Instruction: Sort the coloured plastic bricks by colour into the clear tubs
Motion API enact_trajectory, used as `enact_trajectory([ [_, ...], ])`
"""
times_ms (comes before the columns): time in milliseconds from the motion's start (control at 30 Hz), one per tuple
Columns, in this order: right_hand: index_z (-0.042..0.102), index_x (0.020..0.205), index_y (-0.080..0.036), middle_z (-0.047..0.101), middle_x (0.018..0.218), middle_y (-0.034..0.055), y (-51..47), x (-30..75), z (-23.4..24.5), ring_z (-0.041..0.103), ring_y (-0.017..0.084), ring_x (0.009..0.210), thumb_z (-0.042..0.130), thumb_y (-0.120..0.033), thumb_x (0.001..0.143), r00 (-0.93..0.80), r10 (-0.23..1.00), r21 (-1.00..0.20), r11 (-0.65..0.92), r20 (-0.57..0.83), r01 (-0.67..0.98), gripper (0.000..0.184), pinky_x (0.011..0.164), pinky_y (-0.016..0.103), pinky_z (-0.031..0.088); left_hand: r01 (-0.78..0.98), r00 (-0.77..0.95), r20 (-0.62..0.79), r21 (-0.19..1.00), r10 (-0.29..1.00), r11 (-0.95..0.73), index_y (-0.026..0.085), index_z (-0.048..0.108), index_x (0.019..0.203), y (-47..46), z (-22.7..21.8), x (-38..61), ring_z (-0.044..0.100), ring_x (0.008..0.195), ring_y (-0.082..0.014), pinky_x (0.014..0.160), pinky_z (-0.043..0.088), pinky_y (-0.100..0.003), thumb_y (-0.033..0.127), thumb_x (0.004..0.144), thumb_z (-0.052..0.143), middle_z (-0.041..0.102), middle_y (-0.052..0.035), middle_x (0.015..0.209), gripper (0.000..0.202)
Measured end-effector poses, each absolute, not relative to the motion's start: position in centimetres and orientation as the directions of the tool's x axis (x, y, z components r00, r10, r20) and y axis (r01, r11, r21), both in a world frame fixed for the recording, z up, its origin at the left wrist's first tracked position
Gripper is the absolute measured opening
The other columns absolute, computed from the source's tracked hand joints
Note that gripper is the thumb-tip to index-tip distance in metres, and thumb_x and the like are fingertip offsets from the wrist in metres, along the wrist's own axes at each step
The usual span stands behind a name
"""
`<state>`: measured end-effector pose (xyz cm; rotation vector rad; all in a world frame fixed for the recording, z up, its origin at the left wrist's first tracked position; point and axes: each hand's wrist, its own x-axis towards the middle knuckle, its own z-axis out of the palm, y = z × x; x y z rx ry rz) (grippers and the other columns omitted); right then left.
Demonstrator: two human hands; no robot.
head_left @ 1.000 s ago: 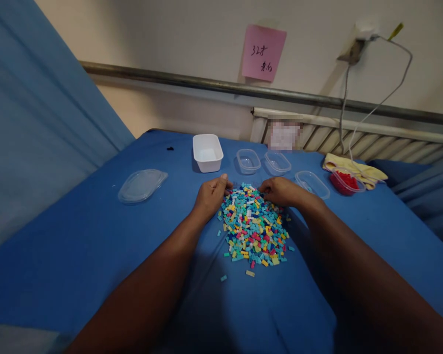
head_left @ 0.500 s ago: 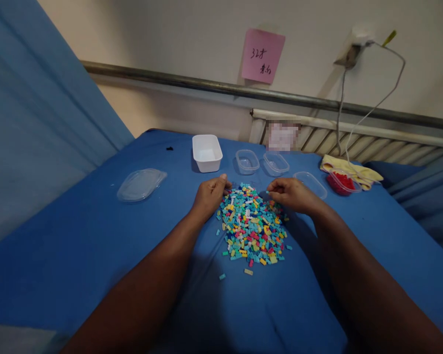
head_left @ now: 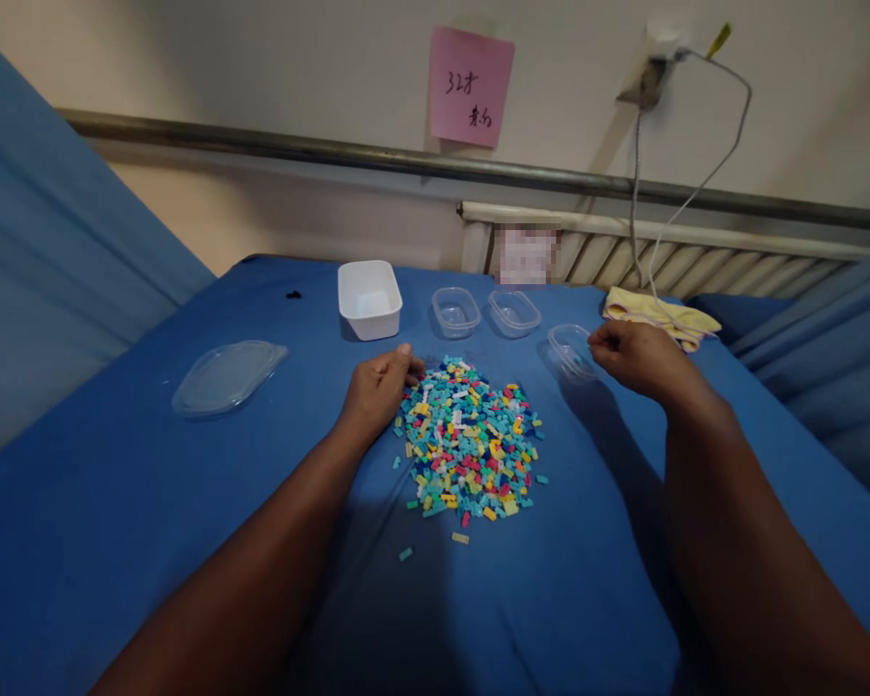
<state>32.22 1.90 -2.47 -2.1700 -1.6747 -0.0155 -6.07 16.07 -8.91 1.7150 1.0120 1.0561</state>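
Observation:
A heap of small plastic toy bricks [head_left: 468,440] in teal, yellow, pink, white and dark blue lies on the blue sheet. At its upper left edge rests my left hand [head_left: 378,389], thumb up and fingers curled against the bricks; what they hold, if anything, is hidden. My right hand [head_left: 634,356] is over the right rim of a clear plastic tub [head_left: 569,350], its fingertips pinched together. A speck of teal shows by those fingertips, in or above the tub; whether it is still held I cannot tell.
Behind the heap stand a white tub [head_left: 369,302] and two clear tubs, one left [head_left: 456,314] and one right [head_left: 514,314]. A clear lid [head_left: 230,377] lies at left, a yellow cloth [head_left: 659,314] at back right. Cables [head_left: 635,213] hang down the wall.
My right hand has moved right from the heap to the clear tub, covering the container of red pieces. My left hand stays at the heap. The view has shifted to the right.

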Motion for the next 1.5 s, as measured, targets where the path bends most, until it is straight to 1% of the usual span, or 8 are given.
enact_trajectory([
  [200, 0.085, 0.112, -0.019, 0.085, 0.102, 0.0109, 1.8, 31.3, -1.7, 0.077, 0.027, 0.087, 0.067, -0.030, 0.095, 0.276, 0.911, -0.274, -0.193, 0.307, 0.942, 0.027, 0.080, 0.039, 0.057, 0.215, 0.319, 0.222, 0.930, 0.922, -0.298, 0.016, 0.081, 0.088, 16.2, -8.9, -6.0, 0.071, 0.076, -0.0208, 0.075, 0.056, -0.032, 0.069, 0.103, 0.057, 0.079, -0.0092, 0.085, 0.060],
  [300, 0.085, 0.117, -0.022, 0.086, 0.110, 0.0097, 1.7, 28.0, -0.9, 0.080, 0.027, 0.094, 0.068, -0.037, 0.101, 0.145, 0.940, -0.402, -0.010, 0.308, 0.916, 0.027, 0.086, 0.039, 0.062, 0.207, 0.315, 0.216, 0.935, 0.924, -0.289, 0.016, 0.082, 0.089, 16.1, -8.7, -5.9, 0.071, 0.075, -0.0207, 0.074, 0.055, -0.032, 0.071, 0.102, 0.058, 0.079, -0.0094, 0.085, 0.061],
  [367, 0.082, 0.125, -0.024, 0.083, 0.125, 0.0097, 1.5, 24.3, -0.9, 0.079, 0.028, 0.112, 0.067, -0.041, 0.105, -0.063, 0.951, -0.476, 0.209, 0.303, 0.854, 0.031, 0.097, 0.041, 0.063, 0.200, 0.302, 0.210, 0.940, 0.930, -0.278, 0.015, 0.082, 0.089, 16.1, -8.8, -5.9, 0.071, 0.075, -0.0208, 0.073, 0.055, -0.032, 0.072, 0.100, 0.061, 0.079, -0.0095, 0.085, 0.062],
  [467, 0.065, 0.157, -0.023, 0.060, 0.165, 0.0161, 0.7, 18.1, -2.2, 0.057, 0.033, 0.153, 0.068, -0.049, 0.107, -0.388, 0.879, -0.436, 0.474, 0.276, 0.765, 0.057, 0.124, 0.049, 0.050, 0.196, 0.300, 0.226, 0.936, 0.927, -0.292, 0.015, 0.082, 0.091, 16.0, -9.0, -5.9, 0.071, 0.075, -0.0210, 0.074, 0.056, -0.032, 0.073, 0.101, 0.059, 0.079, -0.0096, 0.086, 0.064],
  [600, 0.052, 0.168, -0.016, 0.038, 0.180, 0.0198, -0.6, 12.5, -5.2, 0.030, 0.038, 0.169, 0.059, -0.055, 0.112, -0.570, 0.811, -0.292, 0.582, 0.135, 0.759, 0.069, 0.137, 0.059, 0.029, 0.172, 0.289, 0.251, 0.935, 0.924, -0.309, 0.015, 0.081, 0.090, 15.9, -9.1, -5.9, 0.072, 0.075, -0.0215, 0.074, 0.057, -0.033, 0.074, 0.102, 0.056, 0.080, -0.0094, 0.086, 0.066],
  [933, 0.047, 0.172, -0.018, 0.032, 0.183, 0.0172, 4.0, 11.7, -6.5, 0.024, 0.037, 0.171, 0.037, -0.059, 0.118, -0.493, 0.865, -0.154, 0.502, 0.092, 0.851, 0.069, 0.138, 0.060, 0.022, 0.142, 0.286, 0.300, 0.926, 0.910, -0.350, 0.015, 0.080, 0.090, 15.9, -9.0, -5.9, 0.074, 0.082, -0.0235, 0.077, 0.057, -0.034, 0.072, 0.105, 0.052, 0.080, -0.0097, 0.090, 0.066],
  [1333, 0.036, 0.176, -0.011, 0.019, 0.185, 0.0195, 4.0, 14.4, -7.1, 0.016, 0.038, 0.173, 0.028, -0.078, 0.111, -0.181, 0.983, -0.179, 0.171, -0.040, 0.969, 0.094, 0.139, 0.059, 0.017, 0.125, 0.285, 0.298, 0.931, 0.911, -0.343, 0.016, 0.080, 0.092, 16.1, -9.5, -5.8, 0.075, 0.083, -0.0235, 0.079, 0.057, -0.035, 0.074, 0.105, 0.051, 0.080, -0.0093, 0.090, 0.067],
  [1500, 0.033, 0.177, -0.011, 0.021, 0.185, 0.0190, 0.3, 12.4, -6.4, 0.013, 0.036, 0.173, 0.025, -0.081, 0.110, -0.182, 0.982, -0.209, 0.168, -0.052, 0.963, 0.097, 0.140, 0.057, 0.016, 0.124, 0.276, 0.283, 0.937, 0.919, -0.326, 0.015, 0.080, 0.090, 16.2, -9.5, -5.7, 0.075, 0.083, -0.0243, 0.079, 0.058, -0.035, 0.075, 0.104, 0.052, 0.080, -0.0100, 0.090, 0.067],
])
